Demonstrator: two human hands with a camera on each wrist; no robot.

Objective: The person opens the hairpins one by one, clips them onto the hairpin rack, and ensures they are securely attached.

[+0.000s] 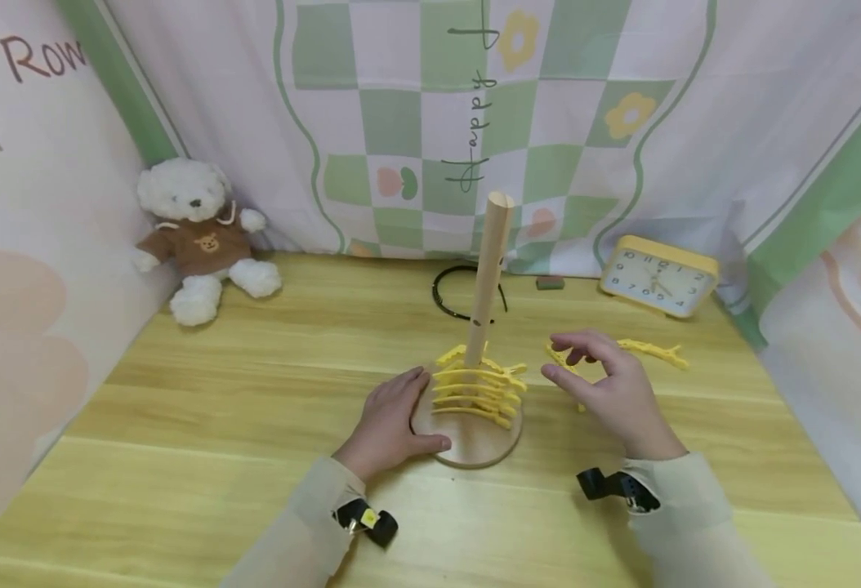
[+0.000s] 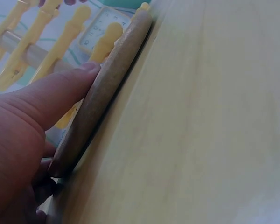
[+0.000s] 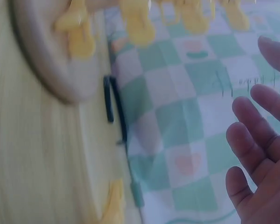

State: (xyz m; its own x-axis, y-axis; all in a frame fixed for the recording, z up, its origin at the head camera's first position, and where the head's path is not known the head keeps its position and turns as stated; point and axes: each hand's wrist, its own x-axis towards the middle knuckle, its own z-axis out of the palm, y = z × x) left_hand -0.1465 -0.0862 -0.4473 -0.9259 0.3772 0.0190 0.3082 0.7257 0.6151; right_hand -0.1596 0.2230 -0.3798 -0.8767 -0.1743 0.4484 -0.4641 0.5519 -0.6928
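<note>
A wooden post [image 1: 491, 278] rises, slightly tilted in the head view, from a round wooden base [image 1: 467, 447]. Several thin yellow plastic pieces [image 1: 475, 400] with knobby ends are stacked around the foot of the post. My left hand [image 1: 394, 425] holds the base's left edge; in the left wrist view its thumb [image 2: 60, 93] lies on the top face and the other fingers are at the rim, partly hidden. To the right of the stack my right hand [image 1: 614, 400] hovers with loosely bent fingers, holding nothing. A loose yellow piece [image 1: 554, 353] shows partly behind it.
Another yellow piece [image 1: 654, 351] lies right of the right hand. Farther back are a black ring-like band [image 1: 439, 298], a small dark green block [image 1: 550, 283] and a yellow clock [image 1: 658, 278]. A white plush bear [image 1: 206, 241] sits at the back left, before the patterned cloth [image 1: 386, 122].
</note>
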